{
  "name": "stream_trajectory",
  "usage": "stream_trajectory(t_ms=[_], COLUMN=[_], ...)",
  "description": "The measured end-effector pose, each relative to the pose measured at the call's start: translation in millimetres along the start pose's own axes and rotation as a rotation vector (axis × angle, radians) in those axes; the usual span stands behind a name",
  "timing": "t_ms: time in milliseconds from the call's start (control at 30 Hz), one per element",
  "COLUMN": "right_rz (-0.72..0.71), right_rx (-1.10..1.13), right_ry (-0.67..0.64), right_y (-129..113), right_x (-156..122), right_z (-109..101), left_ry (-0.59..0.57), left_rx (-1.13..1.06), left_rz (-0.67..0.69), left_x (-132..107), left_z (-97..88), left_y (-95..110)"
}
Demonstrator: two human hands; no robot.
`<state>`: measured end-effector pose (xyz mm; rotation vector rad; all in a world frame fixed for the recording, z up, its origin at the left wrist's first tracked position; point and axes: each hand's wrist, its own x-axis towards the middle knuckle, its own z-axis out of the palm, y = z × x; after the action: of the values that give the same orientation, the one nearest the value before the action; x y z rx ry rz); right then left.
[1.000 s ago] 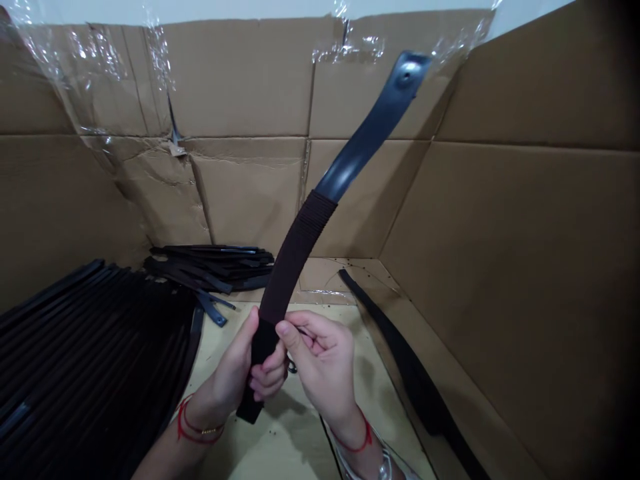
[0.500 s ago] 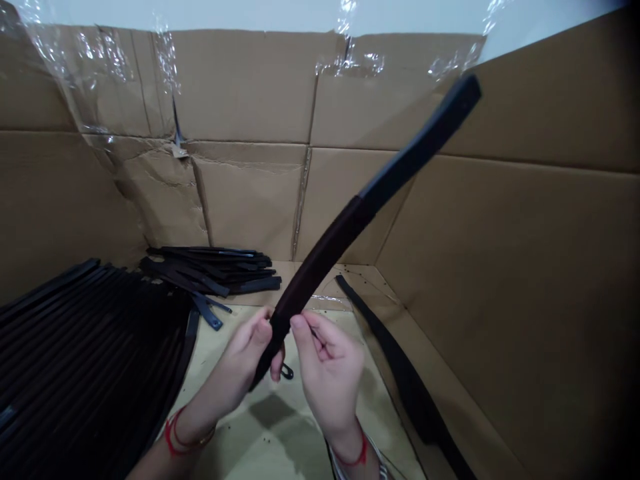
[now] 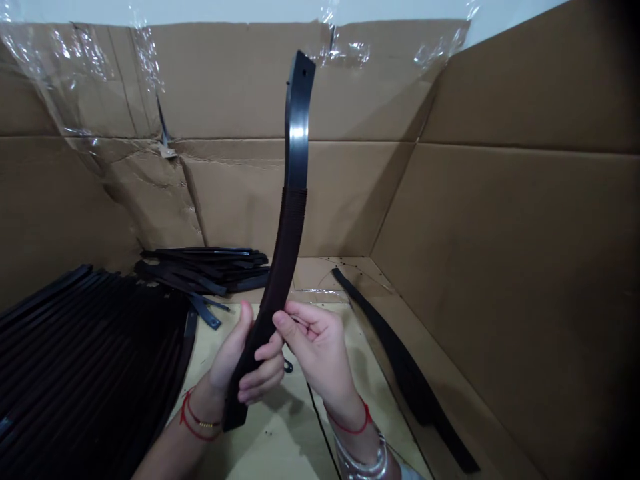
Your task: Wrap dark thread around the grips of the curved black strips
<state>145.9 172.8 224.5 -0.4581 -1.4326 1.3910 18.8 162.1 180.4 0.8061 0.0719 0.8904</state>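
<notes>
A long, curved black strip (image 3: 299, 150) with a hole near its top end stands nearly upright in front of me. Dark brown cord wrapping (image 3: 285, 260) covers its middle part. My left hand (image 3: 260, 367) is closed around the lower part, fingers across the front and thumb at the left edge. Beside the wrapping, my right hand (image 3: 317, 340) pinches a thin dark cord at the strip's right edge; the pinch itself is partly hidden. Below this hand the cord (image 3: 321, 420) trails down over the pale board. A small black loop (image 3: 288, 366) shows between the hands.
Many dark strips (image 3: 95, 360) lie side by side at left, with a looser pile (image 3: 210, 267) behind them. Another curved black piece (image 3: 405, 373) lies along the right. Cardboard walls (image 3: 525, 267) enclose the pale board (image 3: 280, 447).
The strip has swung from leaning right to nearly upright and turned, its top moving left. My left fingers now show across its front. The right hand stays pinched at its edge.
</notes>
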Motion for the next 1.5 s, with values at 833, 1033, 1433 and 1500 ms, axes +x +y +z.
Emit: stream_trajectory(t_ms=[833,1033,1433,1500], right_rz=[0.105,0.061,0.102,0.227], right_rx=[-0.253,-0.218,-0.183,-0.051], right_ry=[-0.129,-0.031,-0.029,-0.152], right_y=[-3.4,-0.4,10.8,21.5], right_x=[2.7,6.4,13.9,12.6], right_z=[-26.7,-25.3,-18.6,-24.6], left_ry=[0.423,0.445,0.473,0.507], left_rx=[0.664,0.715,0.747,0.762], left_rz=[0.229,0.255,0.37,0.418], left_x=[-6.0,-6.1,-6.4,-11.3], left_z=[7.2,7.3,3.2,2.6], left_y=[10.1,12.1,16.7,22.0])
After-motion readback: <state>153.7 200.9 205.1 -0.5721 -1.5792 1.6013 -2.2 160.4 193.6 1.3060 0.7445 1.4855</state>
